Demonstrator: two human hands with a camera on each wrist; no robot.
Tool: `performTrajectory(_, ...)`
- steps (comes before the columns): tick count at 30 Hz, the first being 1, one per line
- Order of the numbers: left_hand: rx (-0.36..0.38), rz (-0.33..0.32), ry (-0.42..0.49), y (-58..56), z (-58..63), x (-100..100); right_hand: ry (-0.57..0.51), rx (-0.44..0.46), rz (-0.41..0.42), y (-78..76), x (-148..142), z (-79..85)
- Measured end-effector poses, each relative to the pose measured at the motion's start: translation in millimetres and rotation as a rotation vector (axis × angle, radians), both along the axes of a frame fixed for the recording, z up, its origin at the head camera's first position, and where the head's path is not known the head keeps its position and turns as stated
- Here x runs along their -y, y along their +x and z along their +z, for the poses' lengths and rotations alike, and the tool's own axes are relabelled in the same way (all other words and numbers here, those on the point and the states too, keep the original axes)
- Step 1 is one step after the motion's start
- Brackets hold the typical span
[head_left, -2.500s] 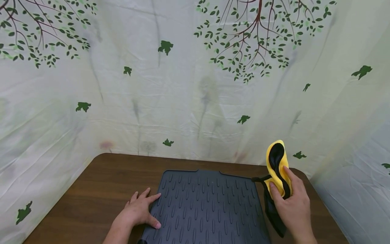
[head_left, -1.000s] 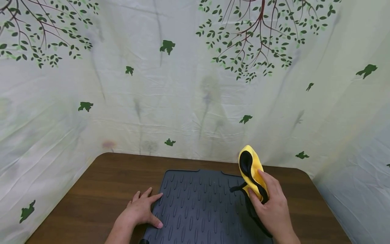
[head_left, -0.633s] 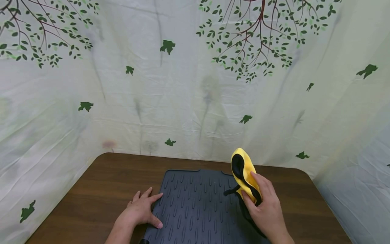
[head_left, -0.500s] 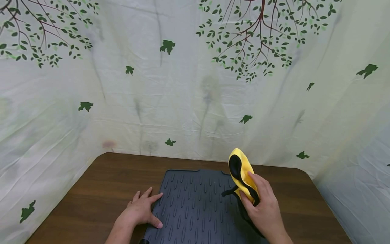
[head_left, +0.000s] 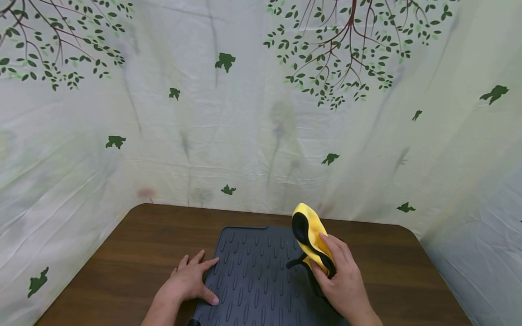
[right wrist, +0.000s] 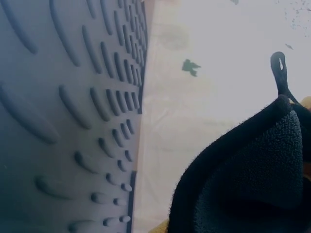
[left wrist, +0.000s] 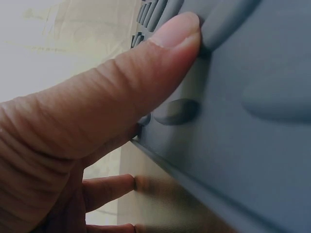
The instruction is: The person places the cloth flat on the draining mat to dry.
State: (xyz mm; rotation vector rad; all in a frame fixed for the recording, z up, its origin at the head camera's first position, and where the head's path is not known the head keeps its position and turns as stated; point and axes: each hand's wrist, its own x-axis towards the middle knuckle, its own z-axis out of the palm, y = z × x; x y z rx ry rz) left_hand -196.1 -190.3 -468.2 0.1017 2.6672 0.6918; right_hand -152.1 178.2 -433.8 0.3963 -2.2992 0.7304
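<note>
A dark grey ridged mat (head_left: pixel 253 276) lies on the table. My left hand (head_left: pixel 186 281) rests at its left edge with fingers spread. In the left wrist view the thumb (left wrist: pixel 121 90) presses on the mat's ridged face, while other fingertips touch the wood beyond the edge. Over the mat's right part, my right hand (head_left: pixel 343 278) grips a folded yellow-and-black cloth (head_left: pixel 313 226) between thumb and fingers. Its dark terry side (right wrist: pixel 252 165) and a small hanging loop (right wrist: pixel 279 73) show in the right wrist view. The cloth's lower part is partly hidden behind the right hand.
The brown wooden table (head_left: pixel 163 235) has rounded far corners. Behind and around it hangs a pale fabric backdrop (head_left: pixel 244 136) printed with branches and leaves. A small black piece (head_left: pixel 193 322) sits at the mat's near left corner.
My right hand has carried the cloth leftward, from beyond the mat's right edge to over the mat. The left hand and the mat have stayed in place.
</note>
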Motion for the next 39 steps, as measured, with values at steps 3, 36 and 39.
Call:
performTrajectory(3, 0.001, 0.0, 0.002, -0.1, 0.7, -1, 0.006, -0.014, 0.015, -0.1, 3, -1.3)
performTrajectory(36, -0.002, 0.007, -0.001, -0.4, -1.1, -1, 0.047, 0.168, 0.045, 2.0, 28, -20.0)
performTrajectory(39, -0.002, 0.008, -0.001, -0.7, -1.3, 0, 0.049, 0.19, 0.049, 2.4, 30, -21.2)
